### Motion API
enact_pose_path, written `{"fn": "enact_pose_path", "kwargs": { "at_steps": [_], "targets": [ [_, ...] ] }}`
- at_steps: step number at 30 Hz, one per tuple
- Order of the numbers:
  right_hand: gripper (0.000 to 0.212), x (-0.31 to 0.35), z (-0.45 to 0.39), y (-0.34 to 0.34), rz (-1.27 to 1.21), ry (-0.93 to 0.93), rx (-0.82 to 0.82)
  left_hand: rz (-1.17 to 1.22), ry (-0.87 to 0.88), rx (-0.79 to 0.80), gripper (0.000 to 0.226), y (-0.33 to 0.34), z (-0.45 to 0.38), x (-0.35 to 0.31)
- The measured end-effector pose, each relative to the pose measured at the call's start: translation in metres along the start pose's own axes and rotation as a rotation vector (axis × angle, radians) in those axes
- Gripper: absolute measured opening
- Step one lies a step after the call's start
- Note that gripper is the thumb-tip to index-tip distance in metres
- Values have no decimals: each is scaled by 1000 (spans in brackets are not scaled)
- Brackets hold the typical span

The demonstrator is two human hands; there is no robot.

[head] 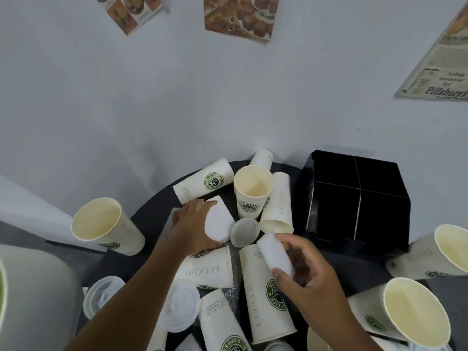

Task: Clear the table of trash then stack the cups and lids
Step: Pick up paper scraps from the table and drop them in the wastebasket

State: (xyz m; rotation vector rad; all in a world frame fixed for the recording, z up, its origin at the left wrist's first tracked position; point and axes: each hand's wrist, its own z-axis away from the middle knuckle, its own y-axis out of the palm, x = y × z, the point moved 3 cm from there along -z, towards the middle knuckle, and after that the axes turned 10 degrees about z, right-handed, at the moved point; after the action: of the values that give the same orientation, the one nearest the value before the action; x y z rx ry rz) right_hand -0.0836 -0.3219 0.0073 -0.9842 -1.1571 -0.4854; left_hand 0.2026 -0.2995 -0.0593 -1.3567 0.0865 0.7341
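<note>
Hands over round dark table (329, 264) crowded with white paper cups and clear lids. Left hand (192, 229) spread over white napkin (220, 221), fingertips on its far edge and thumb at its near edge, gripping it against the tabletop. Right hand (307, 269) curled round second white napkin (274, 255), pinched between thumb and fingers and lifted just above lying cup (266, 297) with green logo. Round translucent lid (244, 231) flat on the table between the two napkins, touching the left one. Upright cup (253, 191) just beyond the lid, open mouth up, with an upturned cup (278, 201) leaning against its right side. Another cup (202, 181) on its side beyond the left hand, and one more (207, 268) on its side under the left wrist. Two clear lids (103, 295) (179, 307) near the left forearm. Upright cups around the table's edge at left (106, 226) and right (415, 312). Black divided organizer box (354, 198) at the table's far right, its compartments dark. Food posters (238, 16) on the pale wall behind.
</note>
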Motion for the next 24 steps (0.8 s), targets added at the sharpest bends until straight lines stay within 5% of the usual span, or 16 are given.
{"fn": "enact_pose_path", "kwargs": {
  "at_steps": [24],
  "targets": [
    [57, 47, 41, -29, -44, -13, -64, 219, -64, -292, 119, -57, 86, -39]
  ]
}}
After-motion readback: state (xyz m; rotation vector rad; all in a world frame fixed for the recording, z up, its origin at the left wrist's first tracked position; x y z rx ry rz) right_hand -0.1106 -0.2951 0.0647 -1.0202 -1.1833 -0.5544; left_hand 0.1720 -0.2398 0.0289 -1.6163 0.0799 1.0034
